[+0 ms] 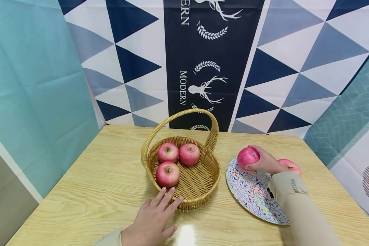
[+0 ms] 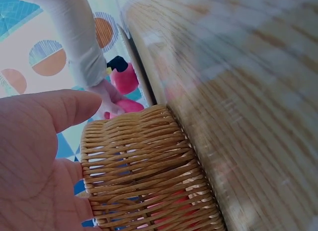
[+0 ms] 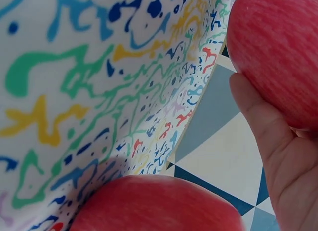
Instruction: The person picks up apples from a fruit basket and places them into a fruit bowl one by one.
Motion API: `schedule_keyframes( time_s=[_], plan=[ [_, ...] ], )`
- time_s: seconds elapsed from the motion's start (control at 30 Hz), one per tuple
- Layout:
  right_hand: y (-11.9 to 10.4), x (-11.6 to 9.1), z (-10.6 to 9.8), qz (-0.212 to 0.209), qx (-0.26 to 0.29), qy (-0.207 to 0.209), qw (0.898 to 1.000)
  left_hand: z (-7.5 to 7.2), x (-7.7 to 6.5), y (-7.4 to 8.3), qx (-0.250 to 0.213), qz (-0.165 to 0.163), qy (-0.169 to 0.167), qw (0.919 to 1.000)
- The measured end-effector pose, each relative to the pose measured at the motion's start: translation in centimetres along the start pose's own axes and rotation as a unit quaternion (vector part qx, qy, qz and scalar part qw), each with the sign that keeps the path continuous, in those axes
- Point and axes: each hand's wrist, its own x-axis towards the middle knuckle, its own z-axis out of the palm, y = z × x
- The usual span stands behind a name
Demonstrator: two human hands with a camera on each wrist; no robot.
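A wicker basket (image 1: 200, 201) with a tall arched handle holds three red apples: one apple (image 1: 168, 152) at the back left, one apple (image 1: 189, 154) beside it, one apple (image 1: 167, 174) in front. Against the basket's near rim lie the extended fingers of my left hand (image 1: 153, 218); in the left wrist view its thumb stands apart from the woven wall (image 2: 134, 161). My right hand (image 1: 265, 162) grips another apple (image 1: 247, 158) over the far left part of a patterned round plate (image 1: 249, 194). Partly hidden behind the wrist, one more apple (image 1: 290, 165) is at the plate's right side.
Everything stands on a light wood table (image 1: 104, 177). Behind its far edge hangs a cloth (image 1: 135, 61) with triangles and deer heads. Pale blue-green sheeting (image 1: 40, 85) covers the left side.
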Motion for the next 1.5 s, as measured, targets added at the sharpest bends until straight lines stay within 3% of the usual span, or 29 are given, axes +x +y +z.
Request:
schedule_keyframes(
  time_s=[0.4, 0.73, 1.07, 1.3, 1.5],
  plan=[
    [1.2, 1.2, 0.3, 0.006, -0.018, -0.015, 1.0, 0.1, 0.0, -0.1, -0.01, 0.002, 0.004, 0.9999],
    [1.1, 1.1, 0.3, 0.011, -0.019, -0.021, 1.0, 0.1, 0.0, -0.1, 0.002, 0.011, 0.017, 0.9998],
    [1.5, 1.2, 0.5, -0.024, -0.034, -0.01, 0.999, 0.3, 0.0, 0.0, 0.002, 0.01, 0.028, 0.9996],
    [1.5, 1.2, 0.6, -0.025, -0.033, -0.014, 0.999, 0.4, -0.1, 0.0, -0.001, 0.007, 0.023, 0.9997],
    [1.1, 1.1, 0.0, -0.04, -0.056, 0.015, 0.998, 0.5, -0.1, 0.0, 0.006, 0.01, 0.031, 0.9994]
  ],
)
